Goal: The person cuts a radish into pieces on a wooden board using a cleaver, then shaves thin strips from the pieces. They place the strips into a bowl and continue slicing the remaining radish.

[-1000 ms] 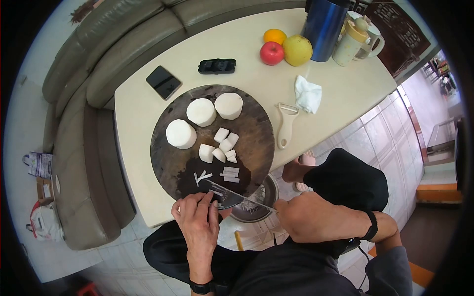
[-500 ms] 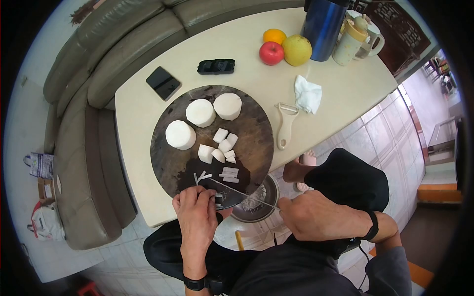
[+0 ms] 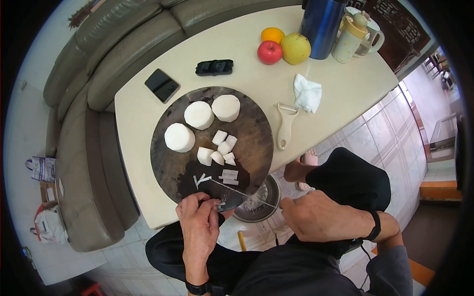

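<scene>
My right hand [image 3: 313, 217] grips a knife [image 3: 242, 193], whose dark blade lies over the near edge of a round cutting board [image 3: 256, 128]. At the board's near edge, my left hand [image 3: 198, 222] has its fingers bent together beside the blade; what they press on is mostly hidden. Thin white strips [image 3: 201, 180] and flat white slices [image 3: 229, 176] lie just beyond the blade. Farther back are several white chunks [image 3: 223, 148] and three thick white rounds [image 3: 199, 115].
A metal bowl [image 3: 269, 207] with white shreds sits below the table edge [image 3: 316, 143]. Around the board are a peeler [image 3: 285, 128], white cloth [image 3: 307, 93], phone [image 3: 161, 86], black object [image 3: 214, 67], apple [image 3: 270, 52], blue flask [image 3: 323, 27] and a jug [image 3: 371, 42].
My left hand's fingers have shifted slightly at the board's edge. The knife and my right hand are almost where they were, and the view has moved very slightly.
</scene>
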`<state>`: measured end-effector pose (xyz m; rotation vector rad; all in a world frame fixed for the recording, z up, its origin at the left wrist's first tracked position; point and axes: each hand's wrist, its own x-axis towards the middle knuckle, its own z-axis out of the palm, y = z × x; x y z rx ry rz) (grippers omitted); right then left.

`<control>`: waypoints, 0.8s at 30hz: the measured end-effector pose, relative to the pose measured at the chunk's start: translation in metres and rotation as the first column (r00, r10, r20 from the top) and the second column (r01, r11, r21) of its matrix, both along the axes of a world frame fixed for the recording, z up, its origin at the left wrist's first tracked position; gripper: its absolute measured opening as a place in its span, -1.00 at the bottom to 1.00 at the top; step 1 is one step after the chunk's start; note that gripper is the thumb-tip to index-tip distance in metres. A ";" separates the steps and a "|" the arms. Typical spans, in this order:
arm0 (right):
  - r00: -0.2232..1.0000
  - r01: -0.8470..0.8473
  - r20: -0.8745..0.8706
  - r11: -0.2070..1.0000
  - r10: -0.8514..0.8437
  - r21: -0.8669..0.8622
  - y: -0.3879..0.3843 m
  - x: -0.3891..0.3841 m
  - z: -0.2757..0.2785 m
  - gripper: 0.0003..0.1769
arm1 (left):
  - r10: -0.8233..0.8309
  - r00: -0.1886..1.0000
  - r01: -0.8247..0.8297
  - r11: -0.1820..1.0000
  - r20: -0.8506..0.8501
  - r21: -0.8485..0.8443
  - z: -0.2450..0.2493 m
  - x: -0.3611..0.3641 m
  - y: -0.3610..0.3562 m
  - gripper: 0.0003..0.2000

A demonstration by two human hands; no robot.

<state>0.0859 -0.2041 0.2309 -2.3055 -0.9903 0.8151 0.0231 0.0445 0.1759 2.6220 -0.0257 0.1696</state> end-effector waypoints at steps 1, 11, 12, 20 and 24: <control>1.000 0.002 0.001 1.000 -0.002 0.002 -0.001 0.000 0.000 -0.71 | 0.003 1.000 -0.003 1.000 -0.010 -0.009 0.001 0.000 0.001 -0.80; 0.998 -0.023 0.058 0.998 0.020 0.055 -0.002 -0.004 -0.005 -0.69 | 0.242 0.967 -0.246 0.968 0.083 0.047 -0.010 0.029 0.015 -0.77; 0.998 -0.026 0.065 0.998 0.022 0.051 -0.002 -0.004 -0.005 -0.69 | 0.226 0.971 -0.232 0.971 0.078 0.066 -0.014 0.030 0.018 -0.79; 0.998 -0.055 0.035 0.998 0.054 0.035 -0.003 -0.004 -0.005 -0.69 | 0.212 0.965 -0.245 0.940 0.156 0.237 -0.019 0.020 0.038 -0.86; 0.998 -0.061 0.032 0.998 0.061 0.015 -0.003 -0.004 -0.005 -0.68 | 0.175 0.960 -0.223 0.950 0.220 0.218 -0.018 0.019 0.032 -0.89</control>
